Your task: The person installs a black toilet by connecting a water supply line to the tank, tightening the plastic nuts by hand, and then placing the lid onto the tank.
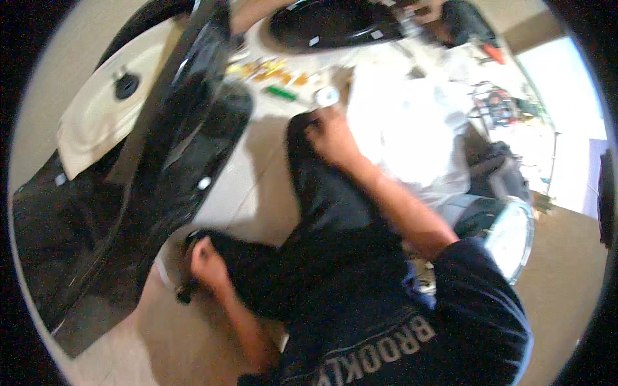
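Note:
My left hand [209, 265] is by my bent left knee, its fingers curled closed. A small dark object [185, 294] shows just below it, and I cannot make out what the fingers hold. My right hand [333, 136] is over my right knee, blurred, with fingers bent inward. Right beside its fingertips is a white round object [327, 96]; whether the hand grips it is unclear. To the left stands a large glossy black panel [215, 122] with a cream oval shell [96, 112] behind it, which carries a black round fitting [126, 85].
A glossy black oval piece [335, 24] lies at the far side. Small yellow parts [270, 69] and a green strip [280, 94] are on the pale floor ahead. White plastic sheeting [412, 128] and a clear-sided bucket [508, 235] are on my right.

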`<state>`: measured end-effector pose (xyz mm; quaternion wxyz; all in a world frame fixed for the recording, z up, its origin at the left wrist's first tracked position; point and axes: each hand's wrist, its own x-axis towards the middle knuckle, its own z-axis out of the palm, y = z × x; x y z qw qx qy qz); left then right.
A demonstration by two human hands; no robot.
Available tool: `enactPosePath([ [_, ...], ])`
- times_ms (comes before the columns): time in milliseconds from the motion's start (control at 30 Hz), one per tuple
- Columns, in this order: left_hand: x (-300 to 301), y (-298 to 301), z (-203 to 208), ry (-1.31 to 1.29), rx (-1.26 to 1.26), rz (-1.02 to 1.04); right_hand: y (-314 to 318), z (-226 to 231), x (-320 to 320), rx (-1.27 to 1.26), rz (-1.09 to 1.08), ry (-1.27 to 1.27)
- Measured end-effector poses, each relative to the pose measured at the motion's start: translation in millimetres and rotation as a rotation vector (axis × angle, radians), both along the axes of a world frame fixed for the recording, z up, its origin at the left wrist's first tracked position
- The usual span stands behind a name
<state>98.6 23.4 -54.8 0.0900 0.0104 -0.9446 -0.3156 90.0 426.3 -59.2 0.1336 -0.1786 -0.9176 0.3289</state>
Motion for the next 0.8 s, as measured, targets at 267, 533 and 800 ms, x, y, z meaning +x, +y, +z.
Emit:
enactPosePath([
  [267,114,-24,43,-0.144,-0.157,0.16,-54,59,110,-0.017,-0.006,-0.209],
  [533,123,-15,40,-0.1,0.074,0.251,-94,81,171,-0.082,-0.084,-0.34],
  [800,95,-13,33,-0.08,0.112,0.312,-75,58,150,-0.018,-0.137,-0.264],
])
